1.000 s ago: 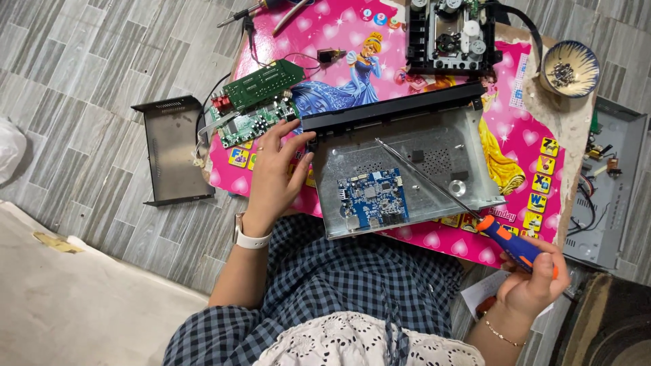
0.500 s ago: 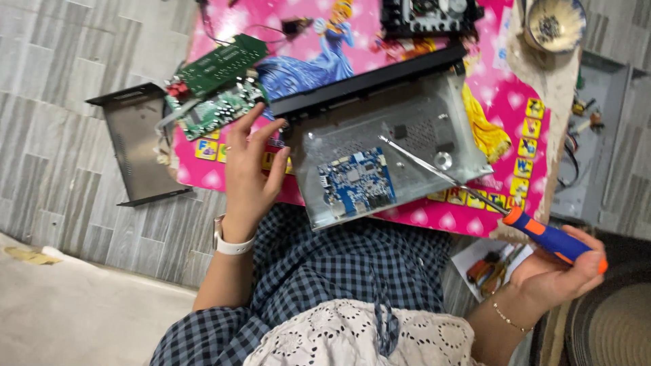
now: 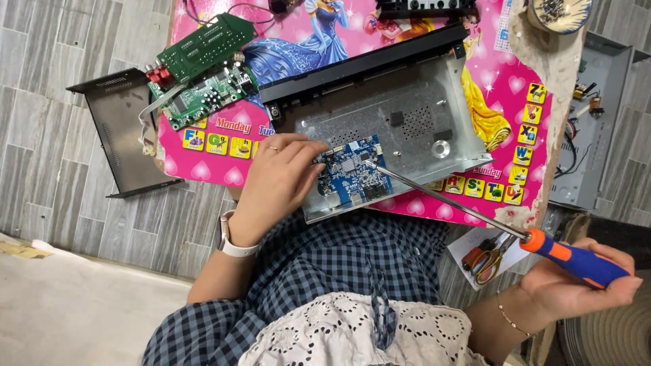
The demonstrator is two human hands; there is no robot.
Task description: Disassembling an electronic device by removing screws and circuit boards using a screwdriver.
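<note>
Steadying the blue circuit board in the near left corner of the open metal case, the left hand lies flat, fingers loosely together, on the board's left edge. The right hand is clamped round the handle of a long screwdriver, tip on the board's far right part. Best keep the shaft in line with the screw and press firmly.
</note>
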